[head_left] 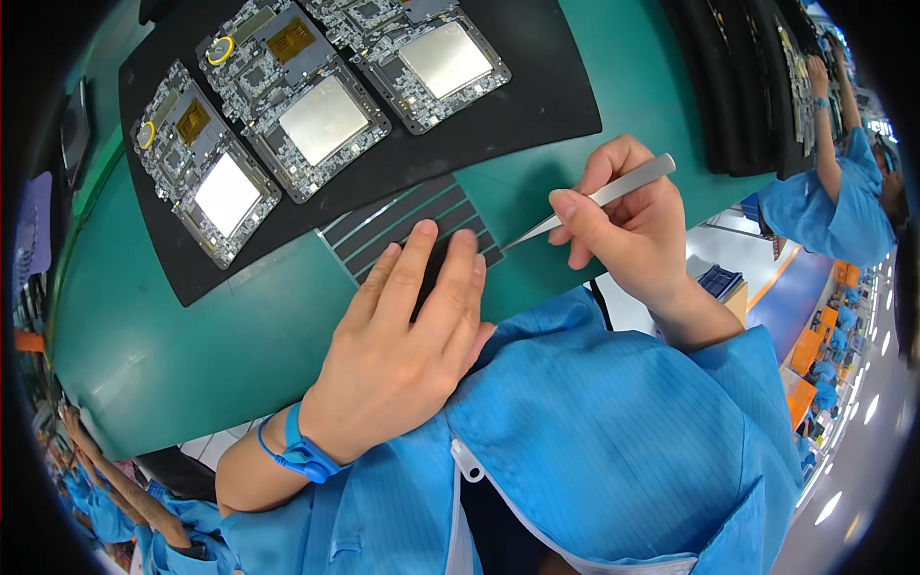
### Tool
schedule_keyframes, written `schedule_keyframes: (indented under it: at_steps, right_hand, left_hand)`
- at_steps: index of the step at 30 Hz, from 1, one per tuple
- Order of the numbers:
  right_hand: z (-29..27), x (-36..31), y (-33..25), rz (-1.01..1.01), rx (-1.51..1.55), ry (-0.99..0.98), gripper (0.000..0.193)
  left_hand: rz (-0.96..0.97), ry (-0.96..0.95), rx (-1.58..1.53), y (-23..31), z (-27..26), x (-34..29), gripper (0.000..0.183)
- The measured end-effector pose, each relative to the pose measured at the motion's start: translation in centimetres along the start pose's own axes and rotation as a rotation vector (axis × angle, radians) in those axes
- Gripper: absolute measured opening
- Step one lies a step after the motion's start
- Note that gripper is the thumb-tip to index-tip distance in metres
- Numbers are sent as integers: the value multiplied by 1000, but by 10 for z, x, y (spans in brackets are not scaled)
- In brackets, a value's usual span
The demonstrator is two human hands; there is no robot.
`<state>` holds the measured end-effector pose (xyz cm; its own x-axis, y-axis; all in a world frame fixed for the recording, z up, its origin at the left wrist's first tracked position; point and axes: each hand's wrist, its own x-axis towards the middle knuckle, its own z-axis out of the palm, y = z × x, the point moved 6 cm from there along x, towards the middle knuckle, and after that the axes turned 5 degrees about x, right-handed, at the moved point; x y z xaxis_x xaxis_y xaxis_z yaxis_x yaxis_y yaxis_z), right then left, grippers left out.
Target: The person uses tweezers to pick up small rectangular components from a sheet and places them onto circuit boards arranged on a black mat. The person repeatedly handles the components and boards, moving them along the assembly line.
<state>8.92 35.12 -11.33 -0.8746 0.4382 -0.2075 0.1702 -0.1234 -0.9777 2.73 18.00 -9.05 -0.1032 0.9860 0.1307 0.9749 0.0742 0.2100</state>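
Observation:
My left hand (407, 331) lies palm down with its fingers stretched out over a clear sheet of dark grey strips (388, 230), covering part of it. A blue wrist strap (305, 454) circles that wrist. In my right hand (628, 225) is a pair of silver pointed tweezers (623, 184), pinched between thumb and fingers. The tweezers' tip reaches the right end of the strips, near the lowest ones; whether it grips one is too small to tell. Beyond the sheet, several circuit boards (323, 120) with silver metal plates lie in a slanted row.
The boards rest on a black mat (537, 91) on a green tabletop (192, 364). Black padded racks (719, 86) holding more boards stand at the far right. People in blue smocks (829, 206) are at both sides. The table's near edge runs by my body.

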Motion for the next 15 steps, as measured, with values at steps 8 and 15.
schedule_keyframes:
  at_steps: [8,15]
  right_hand:
    - [2,-1,0,-18,4,2,21]
    - [-2,-2,1,-82,31,-56,23]
  left_hand:
    - [62,-13,87,-2,3,-2,38]
    - [74,-45,88,-2,3,-1,35]
